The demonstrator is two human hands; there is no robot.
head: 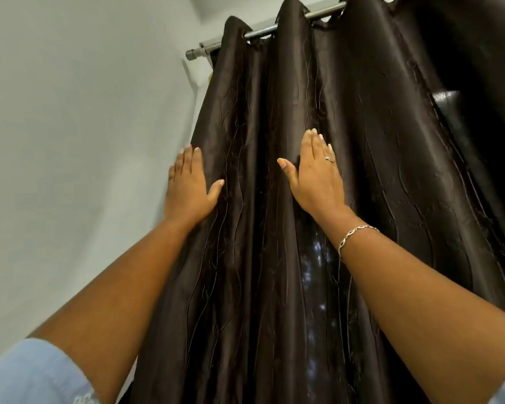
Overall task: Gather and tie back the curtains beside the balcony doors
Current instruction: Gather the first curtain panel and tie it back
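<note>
Sleeve (27,371): pale blue, pushed up the left forearm at the lower edge of the view, leaving both arms bare for reaching.

Bracelet (356,234): thin chain on the right wrist.

Left hand (187,185): flat against the curtain's outer left edge, next to the wall. The fingers are straight and together, the thumb is spread onto the cloth, and nothing is gripped. It is probably placed there to steady the edge so the folds can be pushed toward it.

Right hand (318,173): flat on a raised fold nearer the middle, fingers straight, thumb out to the left, a ring (329,159) on one finger. It presses rather than grasps.

Curtain (245,258): dark brown and glossy, with fine wavy stitching. It hangs full-length in deep folds between and beyond the hands. No tie is visible, so gathering looks barely begun.

Rod (260,33): metal, threaded through the eyelets at the top, with its capped end jutting left.

Wall (70,112): plain and pale, to the left.
</note>
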